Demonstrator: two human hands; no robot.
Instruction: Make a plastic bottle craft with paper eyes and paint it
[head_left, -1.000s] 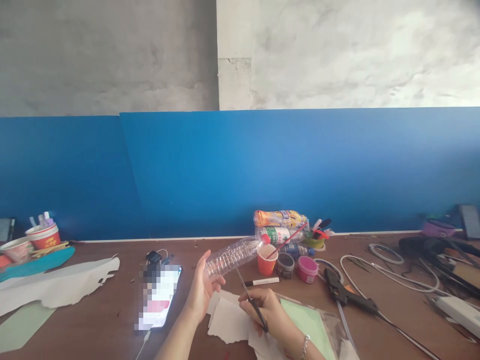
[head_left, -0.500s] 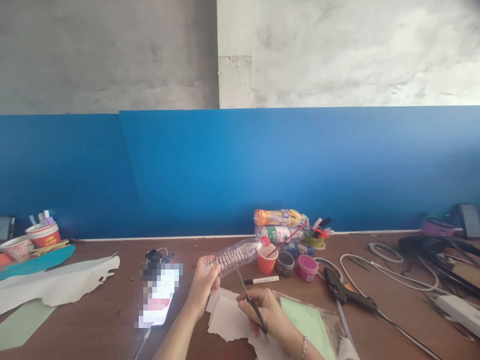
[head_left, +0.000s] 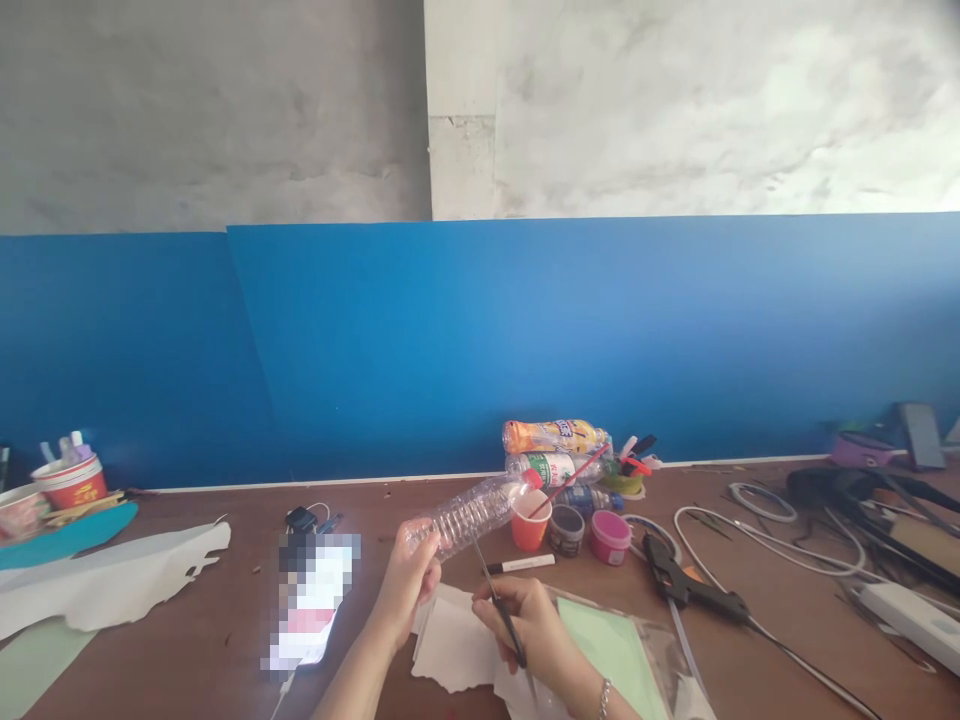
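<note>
My left hand (head_left: pixel 407 583) grips the base of a clear ribbed plastic bottle (head_left: pixel 469 513) with a red cap, held tilted above the brown table (head_left: pixel 187 640). My right hand (head_left: pixel 529 630) is closed around black-handled scissors (head_left: pixel 499 605), whose blades point up toward the bottle's underside and touch or nearly touch it. Under both hands lie white paper pieces (head_left: pixel 454 650) and a pale green sheet (head_left: pixel 615 650) in a clear sleeve.
A lit phone (head_left: pixel 311 600) lies left of my hands. Behind the bottle stand an orange cup (head_left: pixel 529 520), small paint pots (head_left: pixel 607 535), a marker (head_left: pixel 521 564) and lying bottles (head_left: pixel 555 437). A black glue gun (head_left: pixel 690 585) and cables sit right; white paper (head_left: pixel 105 580) and cups (head_left: pixel 71 482) left.
My left hand's fingers have closed more tightly round the bottle's base. The scissors have lifted slightly toward the bottle. The view has shifted a little.
</note>
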